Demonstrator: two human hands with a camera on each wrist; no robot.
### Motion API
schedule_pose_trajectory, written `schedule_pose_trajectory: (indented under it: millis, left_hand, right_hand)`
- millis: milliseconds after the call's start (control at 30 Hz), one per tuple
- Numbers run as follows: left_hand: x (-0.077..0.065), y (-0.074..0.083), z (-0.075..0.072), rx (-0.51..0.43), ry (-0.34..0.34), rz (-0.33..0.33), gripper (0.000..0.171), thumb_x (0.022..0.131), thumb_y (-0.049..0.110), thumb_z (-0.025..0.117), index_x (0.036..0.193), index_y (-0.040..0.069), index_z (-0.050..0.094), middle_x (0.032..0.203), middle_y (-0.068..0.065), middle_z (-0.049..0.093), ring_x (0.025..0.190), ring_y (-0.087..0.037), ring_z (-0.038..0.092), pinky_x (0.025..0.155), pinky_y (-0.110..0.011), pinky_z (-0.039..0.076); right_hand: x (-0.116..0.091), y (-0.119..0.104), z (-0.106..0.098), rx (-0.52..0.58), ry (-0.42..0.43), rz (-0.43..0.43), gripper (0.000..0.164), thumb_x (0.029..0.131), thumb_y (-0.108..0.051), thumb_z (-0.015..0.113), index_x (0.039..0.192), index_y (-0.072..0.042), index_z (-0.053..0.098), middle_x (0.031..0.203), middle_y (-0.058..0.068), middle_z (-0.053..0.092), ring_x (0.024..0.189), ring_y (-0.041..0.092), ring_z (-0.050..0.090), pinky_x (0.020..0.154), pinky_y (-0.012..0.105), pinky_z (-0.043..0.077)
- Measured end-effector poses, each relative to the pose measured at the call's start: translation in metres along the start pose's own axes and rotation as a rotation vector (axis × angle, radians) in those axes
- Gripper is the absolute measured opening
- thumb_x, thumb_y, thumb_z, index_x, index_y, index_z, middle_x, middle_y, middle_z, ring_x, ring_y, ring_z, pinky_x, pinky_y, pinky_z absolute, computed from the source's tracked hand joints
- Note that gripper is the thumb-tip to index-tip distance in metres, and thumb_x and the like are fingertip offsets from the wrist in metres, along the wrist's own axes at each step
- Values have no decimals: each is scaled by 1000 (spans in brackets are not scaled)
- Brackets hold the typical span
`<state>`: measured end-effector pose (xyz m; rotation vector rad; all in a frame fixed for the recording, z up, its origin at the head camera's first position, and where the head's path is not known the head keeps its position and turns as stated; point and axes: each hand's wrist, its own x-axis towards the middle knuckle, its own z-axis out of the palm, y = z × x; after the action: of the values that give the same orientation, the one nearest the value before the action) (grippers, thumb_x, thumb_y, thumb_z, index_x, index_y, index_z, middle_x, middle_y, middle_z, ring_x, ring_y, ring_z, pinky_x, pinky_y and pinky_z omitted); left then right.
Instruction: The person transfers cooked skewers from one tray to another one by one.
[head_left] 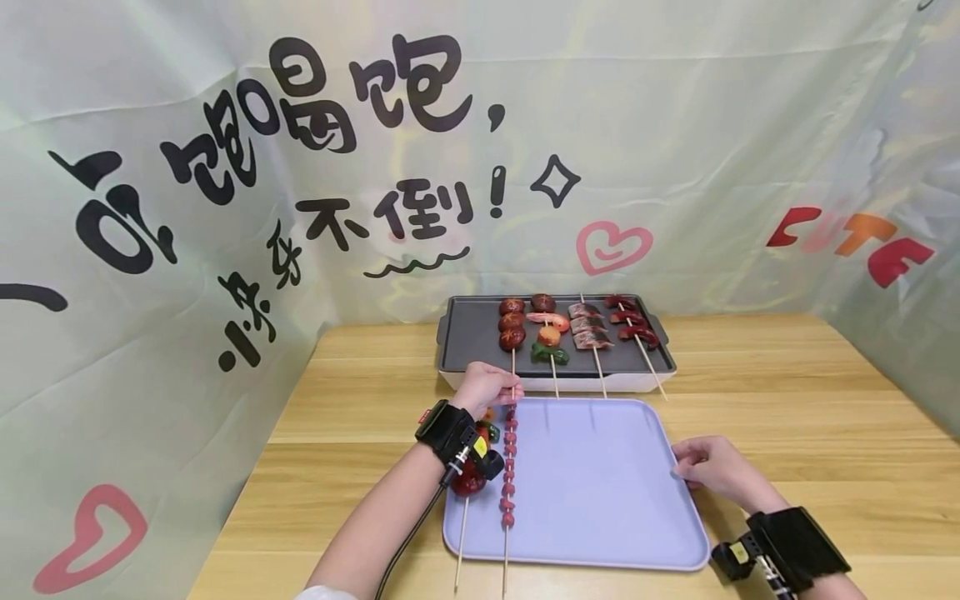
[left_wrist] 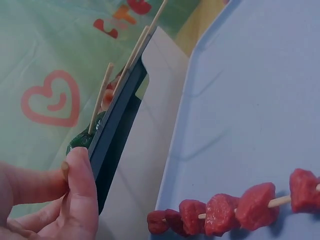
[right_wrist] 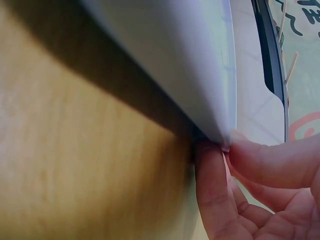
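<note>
Right fingers on tray, left around mushroom skewer

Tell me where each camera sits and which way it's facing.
Head: on the head, facing forward and down at the tray and grill; left hand, right hand and forearms show.
Left wrist: on that wrist, facing the red skewer and grill; left hand shows.
Right wrist: on that wrist, facing the tray's edge; right hand shows.
Shared: both wrist views show tray and grill.
</note>
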<state>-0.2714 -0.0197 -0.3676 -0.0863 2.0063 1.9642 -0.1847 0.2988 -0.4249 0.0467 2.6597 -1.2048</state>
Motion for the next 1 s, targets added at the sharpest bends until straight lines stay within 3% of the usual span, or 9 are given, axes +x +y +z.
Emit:
schedule_pose_trajectory:
  millis: [233,367,600,733,1000]
  left_hand:
    - [30,-21,0,-22,59,-21,14,87,-3,56,94,-12,63,70,-9,64,58,-11,61,61,-22,57]
    - [28,-20,1,-26,76,-12,13,86,-4,57,94,-12,63,68,-8,64,57,-10,61,59,-21,57]
    - [15,-16,3,-4,81,33,13,86,-4,57,92,-12,64,69,-9,64,58,-11,61,62,-24,57]
    - [3,-13,4,29,57,52,17,87,0,57,96,-12,64,74,-11,66,61,-12,62,69,-29,58]
    - [-18,-15,4,19,5,107,18,87,2,59,97,-11,64,75,-12,67,63,-12,64,69,-30,58]
  right_hand:
    - [1,0,0,-4,9,4,30,81,6,59,107,20,53,76,8,56,72,17,56,64,29,57]
    - [1,0,0,-3,9,7,29,82,6,59,107,20,54,77,8,56,72,17,56,64,29,57]
    - [1,1,0,0,2,-15,31,81,6,59,107,21,52,77,8,56,73,17,56,64,28,57]
    - [1,0,-1,4,-4,-6,31,82,5,58,108,21,52,77,8,56,73,17,56,64,28,56]
    - [1,0,-1,4,-5,-6,30,82,6,58,107,21,52,77,8,56,73,17,55,63,28,56]
